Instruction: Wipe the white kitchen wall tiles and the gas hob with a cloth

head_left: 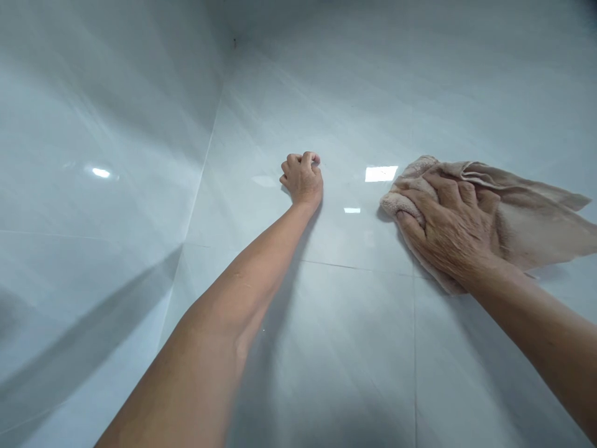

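My right hand (454, 224) presses a crumpled beige cloth (541, 227) against the glossy tiled wall (345, 348). Its fingers are bent into the fabric, and a thick fold bunches by the thumb. Loose ends of the cloth trail off to the right. To the left, my left hand (303, 177) rests against the same wall with its fingers curled into a loose fist. Nothing shows in it, though the palm side faces the tiles and is hidden.
A second tiled wall (93, 186) meets this one at a corner on the left. Thin grout lines (414, 361) divide the pale tiles. Bright light reflections (381, 173) shine between my hands. A small dark spot (234, 43) marks the upper corner.
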Motion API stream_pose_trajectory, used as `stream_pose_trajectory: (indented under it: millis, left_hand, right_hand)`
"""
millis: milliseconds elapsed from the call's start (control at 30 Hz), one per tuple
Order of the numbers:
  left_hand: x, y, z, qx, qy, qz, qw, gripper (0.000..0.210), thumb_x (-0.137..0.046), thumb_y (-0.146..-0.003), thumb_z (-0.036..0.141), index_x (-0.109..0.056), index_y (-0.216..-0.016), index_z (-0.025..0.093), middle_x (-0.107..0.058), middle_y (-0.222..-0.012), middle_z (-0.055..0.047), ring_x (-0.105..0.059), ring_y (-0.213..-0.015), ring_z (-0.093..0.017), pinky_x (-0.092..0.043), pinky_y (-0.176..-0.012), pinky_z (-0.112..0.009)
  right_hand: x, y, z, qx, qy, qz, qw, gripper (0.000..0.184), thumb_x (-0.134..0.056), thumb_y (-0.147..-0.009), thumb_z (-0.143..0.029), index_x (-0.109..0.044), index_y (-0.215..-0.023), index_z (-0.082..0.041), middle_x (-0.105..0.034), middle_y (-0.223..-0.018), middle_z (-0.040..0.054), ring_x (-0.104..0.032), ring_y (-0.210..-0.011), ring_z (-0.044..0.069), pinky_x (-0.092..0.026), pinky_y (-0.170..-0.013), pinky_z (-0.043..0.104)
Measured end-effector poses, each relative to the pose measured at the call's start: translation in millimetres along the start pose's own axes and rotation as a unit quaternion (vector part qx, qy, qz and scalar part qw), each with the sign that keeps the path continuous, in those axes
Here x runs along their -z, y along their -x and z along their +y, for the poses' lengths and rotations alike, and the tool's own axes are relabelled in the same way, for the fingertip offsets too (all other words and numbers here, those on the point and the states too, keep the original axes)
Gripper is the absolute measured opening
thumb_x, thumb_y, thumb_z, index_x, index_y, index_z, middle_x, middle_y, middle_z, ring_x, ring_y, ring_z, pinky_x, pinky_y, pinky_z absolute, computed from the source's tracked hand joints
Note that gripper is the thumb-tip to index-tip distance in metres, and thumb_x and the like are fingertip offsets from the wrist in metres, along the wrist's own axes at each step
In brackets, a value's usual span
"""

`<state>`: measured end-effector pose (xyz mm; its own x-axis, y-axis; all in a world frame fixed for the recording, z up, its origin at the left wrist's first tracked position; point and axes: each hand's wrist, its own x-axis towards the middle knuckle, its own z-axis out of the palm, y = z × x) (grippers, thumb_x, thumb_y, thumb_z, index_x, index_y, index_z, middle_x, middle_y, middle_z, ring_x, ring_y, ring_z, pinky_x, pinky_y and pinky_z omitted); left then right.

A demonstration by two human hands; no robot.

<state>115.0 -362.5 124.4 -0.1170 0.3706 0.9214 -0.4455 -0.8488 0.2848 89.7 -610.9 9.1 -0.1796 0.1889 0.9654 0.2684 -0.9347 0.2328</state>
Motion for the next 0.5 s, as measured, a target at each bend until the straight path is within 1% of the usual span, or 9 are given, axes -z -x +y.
stream_pose_trajectory:
  millis: [133, 200, 267, 333, 433, 500]
  left_hand:
    - [-3.3, -4.6, -0.1, 0.009, 0.004, 0.001, 1.0, 0.029, -0.049, -0.098, 0.009, -0.068, -0.095, 0.031, -0.058, -0.122, -0.003, -0.051, -0.125, -0.022, -0.04, -0.104, -0.041]
    - [-4.5, -5.7, 0.0, 0.01, 0.003, 0.0, 1.0, 0.027, -0.049, -0.099, 0.011, -0.067, -0.09, 0.029, -0.057, -0.121, -0.004, -0.05, -0.124, -0.023, -0.04, -0.104, -0.042]
    - [-4.7, -5.6, -0.2, -0.004, 0.003, -0.005, 1.0, 0.027, -0.049, -0.1, 0.014, -0.065, -0.082, 0.026, -0.057, -0.12, -0.004, -0.05, -0.123, -0.023, -0.04, -0.105, -0.043]
    - [-4.0, -4.3, -0.6, -0.02, 0.006, -0.011, 1.0, 0.028, -0.05, -0.1, 0.014, -0.063, -0.079, 0.025, -0.057, -0.119, -0.004, -0.05, -0.122, -0.022, -0.039, -0.105, -0.041]
    - [-2.2, -2.0, -1.3, -0.012, 0.019, -0.005, 1.0, 0.026, -0.05, -0.099, 0.01, -0.066, -0.092, 0.03, -0.058, -0.121, -0.003, -0.05, -0.124, -0.021, -0.039, -0.105, -0.039]
    - [-1.4, -1.3, -2.0, -0.007, 0.024, -0.001, 1.0, 0.03, -0.05, -0.099, 0.008, -0.066, -0.1, 0.033, -0.058, -0.122, -0.003, -0.05, -0.125, -0.021, -0.039, -0.104, -0.037]
  right_hand:
    - [-0.1, 0.5, 0.7, 0.001, 0.003, -0.003, 1.0, 0.041, -0.04, -0.106, -0.047, -0.065, -0.135, -0.032, -0.053, -0.148, 0.0079, -0.047, -0.133, 0.042, -0.038, -0.105, 0.069]
    - [0.0, 0.7, 1.0, 0.006, 0.002, -0.002, 1.0, 0.041, -0.041, -0.105, -0.047, -0.063, -0.137, -0.033, -0.053, -0.147, 0.0081, -0.047, -0.133, 0.043, -0.037, -0.105, 0.069]
    - [-0.3, 0.8, 1.2, 0.011, 0.003, 0.003, 1.0, 0.041, -0.042, -0.105, -0.046, -0.063, -0.138, -0.034, -0.053, -0.147, 0.008, -0.047, -0.132, 0.043, -0.038, -0.104, 0.07]
    - [-0.9, 0.9, 1.2, 0.013, 0.008, 0.007, 1.0, 0.041, -0.043, -0.105, -0.044, -0.062, -0.139, -0.034, -0.052, -0.148, 0.0075, -0.048, -0.131, 0.043, -0.038, -0.104, 0.07]
    - [-2.0, 0.8, 0.9, 0.011, 0.013, 0.013, 1.0, 0.04, -0.043, -0.105, -0.044, -0.062, -0.139, -0.033, -0.053, -0.149, 0.0071, -0.049, -0.129, 0.043, -0.038, -0.104, 0.069]
    - [-1.9, 0.5, 0.6, 0.01, 0.01, 0.016, 1.0, 0.04, -0.043, -0.104, -0.045, -0.063, -0.137, -0.033, -0.054, -0.147, 0.0073, -0.049, -0.129, 0.043, -0.038, -0.103, 0.069]
